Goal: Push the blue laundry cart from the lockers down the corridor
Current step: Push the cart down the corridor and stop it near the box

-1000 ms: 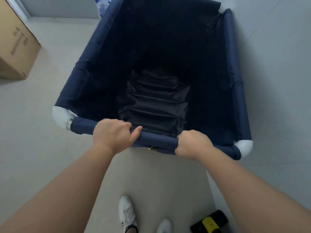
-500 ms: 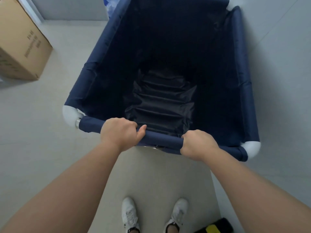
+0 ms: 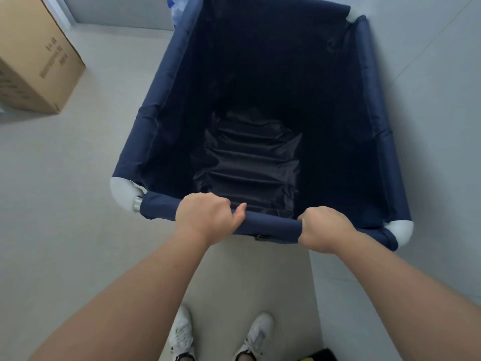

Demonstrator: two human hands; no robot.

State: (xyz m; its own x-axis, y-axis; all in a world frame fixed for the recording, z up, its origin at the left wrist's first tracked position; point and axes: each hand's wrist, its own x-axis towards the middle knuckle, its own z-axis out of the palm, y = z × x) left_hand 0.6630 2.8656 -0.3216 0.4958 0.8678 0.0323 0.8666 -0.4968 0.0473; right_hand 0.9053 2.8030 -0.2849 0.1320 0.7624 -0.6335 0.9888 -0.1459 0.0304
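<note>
cart [image 3: 260,100], blue fabric on a tube frame, stands on pale floor [image 3: 65,230] with its dark bin showing nothing inside. from the left: a box [image 3: 33,66] sits well apart on the floor; the left hand [image 3: 205,217] is wrapped tight around the padded near rail [image 3: 270,226]; the right hand [image 3: 322,227] is clenched on the same rail, near a white corner joint [image 3: 399,230]; a wall [image 3: 429,100] runs just beside the cart. unloaded, it likely rolls light, its cloth sides soft and yielding, so the stiff rail is the place to hold, hands spread for steering.
</note>
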